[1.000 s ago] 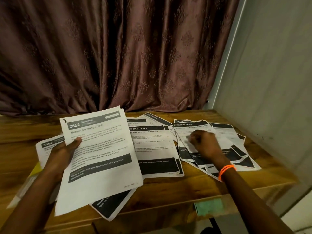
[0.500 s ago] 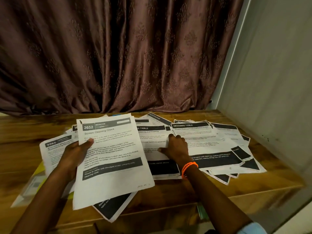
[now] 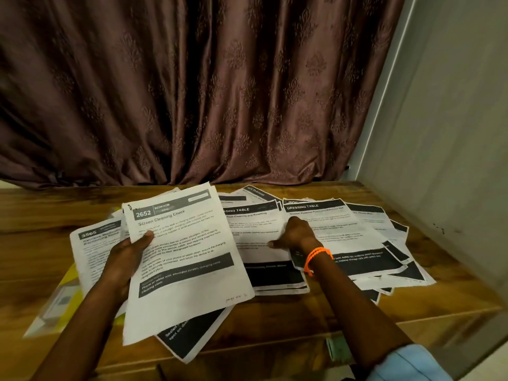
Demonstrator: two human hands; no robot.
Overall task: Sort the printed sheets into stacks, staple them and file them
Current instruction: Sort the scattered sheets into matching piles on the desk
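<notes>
I'm pinching the 2652 sheet (image 3: 181, 259) in my left hand (image 3: 125, 259), thumb on top; right hand (image 3: 295, 233), fingers curled, pressing the Dressing Table pile (image 3: 341, 237) — matching headers w/ care.

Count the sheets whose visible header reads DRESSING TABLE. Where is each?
2. One DRESSING TABLE sheet lies mid-table, left of the right hand; the other DRESSING TABLE sheet lies just right of it. Overlapped sheets may hide more.

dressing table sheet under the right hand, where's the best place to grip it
Probably its left edge, from the left: the right hand already rests there, and that edge of the dressing table sheet lies exposed on top, while its right side overlaps other sheets.
</notes>
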